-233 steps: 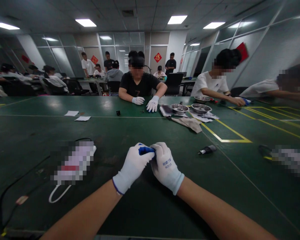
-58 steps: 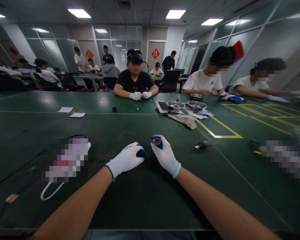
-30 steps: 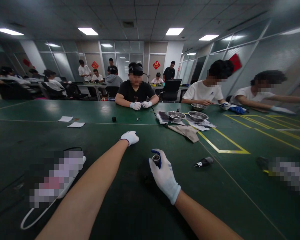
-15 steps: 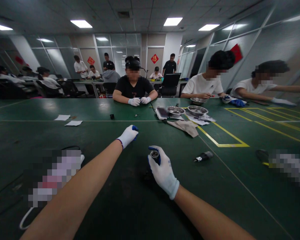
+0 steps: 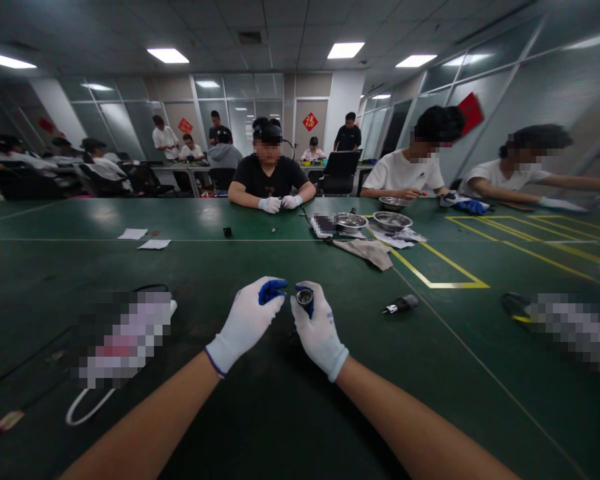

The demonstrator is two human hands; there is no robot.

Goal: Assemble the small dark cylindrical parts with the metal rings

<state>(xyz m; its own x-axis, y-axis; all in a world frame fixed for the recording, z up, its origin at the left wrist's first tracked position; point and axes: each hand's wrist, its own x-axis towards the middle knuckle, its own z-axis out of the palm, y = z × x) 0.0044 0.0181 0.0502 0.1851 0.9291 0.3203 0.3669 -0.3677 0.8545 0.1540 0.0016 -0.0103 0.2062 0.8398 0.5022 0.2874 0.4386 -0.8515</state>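
Note:
My right hand (image 5: 320,330), in a white glove with blue-coated fingers, is wrapped round a dark cylinder with a round metal rim (image 5: 305,297). The open end of that cylinder faces up. Just left of the rim is my left hand (image 5: 253,317), gloved the same way, its thumb and fingers brought together in a pinch. Something tiny may show at the fingertips, too small to name. A small dark part below my right hand is mostly hidden. To the right on the table lies a black cylindrical piece with a shiny metal end (image 5: 400,305).
The green table (image 5: 220,267) carries a blurred-out pouch-like item (image 5: 130,333) at left and another (image 5: 575,327) at right. Metal bowls (image 5: 393,221), a grey cloth (image 5: 367,252), white papers (image 5: 154,245) and a small black block (image 5: 227,232) lie farther off. Co-workers sit opposite.
My left hand has come back from farther out on the table to beside the metal rim. My right hand keeps hold of the dark cylinder. The view has shifted slightly.

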